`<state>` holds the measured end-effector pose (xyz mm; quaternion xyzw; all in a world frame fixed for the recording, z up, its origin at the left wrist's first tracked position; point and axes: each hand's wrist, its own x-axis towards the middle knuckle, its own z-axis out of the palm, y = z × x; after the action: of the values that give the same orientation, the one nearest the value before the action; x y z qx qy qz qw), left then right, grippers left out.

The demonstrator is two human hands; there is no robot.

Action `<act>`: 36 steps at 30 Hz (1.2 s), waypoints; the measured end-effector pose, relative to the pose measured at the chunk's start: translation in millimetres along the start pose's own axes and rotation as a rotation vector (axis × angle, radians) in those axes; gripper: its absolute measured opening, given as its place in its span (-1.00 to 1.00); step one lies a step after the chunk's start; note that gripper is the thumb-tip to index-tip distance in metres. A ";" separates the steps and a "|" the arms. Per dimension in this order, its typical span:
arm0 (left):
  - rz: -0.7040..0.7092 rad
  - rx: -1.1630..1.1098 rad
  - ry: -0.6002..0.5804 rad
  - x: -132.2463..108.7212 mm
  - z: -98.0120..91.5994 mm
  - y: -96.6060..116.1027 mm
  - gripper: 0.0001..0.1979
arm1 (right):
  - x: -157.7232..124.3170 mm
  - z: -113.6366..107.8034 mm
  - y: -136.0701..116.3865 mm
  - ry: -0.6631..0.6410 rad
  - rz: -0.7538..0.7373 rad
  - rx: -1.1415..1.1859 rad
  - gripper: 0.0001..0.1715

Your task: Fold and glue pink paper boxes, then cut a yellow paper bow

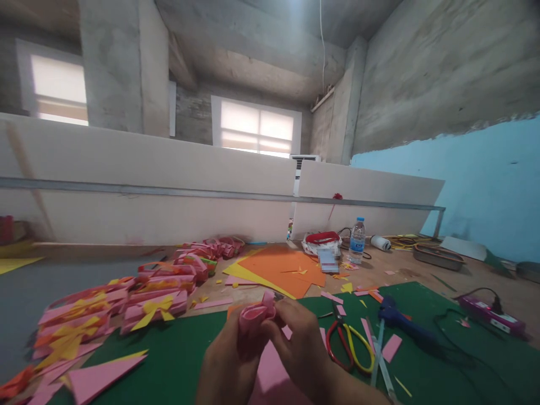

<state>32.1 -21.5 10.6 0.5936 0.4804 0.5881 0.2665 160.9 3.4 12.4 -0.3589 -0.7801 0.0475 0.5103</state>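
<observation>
Both hands meet over the green mat (185, 343), low in the middle of the head view. My left hand (230, 354) is closed around a folded piece of pink paper (255, 318), curled into a loop at its top. My right hand (297, 334) pinches the same paper from the right, thumb against its side. Fingers cover its lower part. A flat pink sheet (272, 368) lies beneath the hands. Right of my right hand are scissors (348, 343) with one red and one yellow handle.
Finished-looking pink paper bags with yellow bows (156, 309) line the left. Orange sheets (278, 264) lie behind the hands. A blue glue gun (405, 323), a purple power strip (491, 315), a water bottle (357, 242), a phone (328, 261) and paper scraps occupy the right side.
</observation>
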 end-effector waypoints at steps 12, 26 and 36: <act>-0.181 -0.045 -0.120 5.1 -0.9 9.9 -0.75 | 4.3 -8.4 -2.0 -0.040 0.036 0.033 -0.78; -0.243 -0.124 -0.170 10.6 0.1 -1.0 -0.79 | 3.2 -9.9 -5.5 0.060 0.154 0.087 -0.72; -0.501 -0.586 -0.866 19.4 -22.8 -2.1 -0.59 | 20.9 -43.7 -1.6 -0.390 0.183 0.453 -0.90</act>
<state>6.9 -9.2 21.1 0.5499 0.2703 0.3189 0.7231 191.7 2.2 49.8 -0.2887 -0.7975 0.3338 0.4114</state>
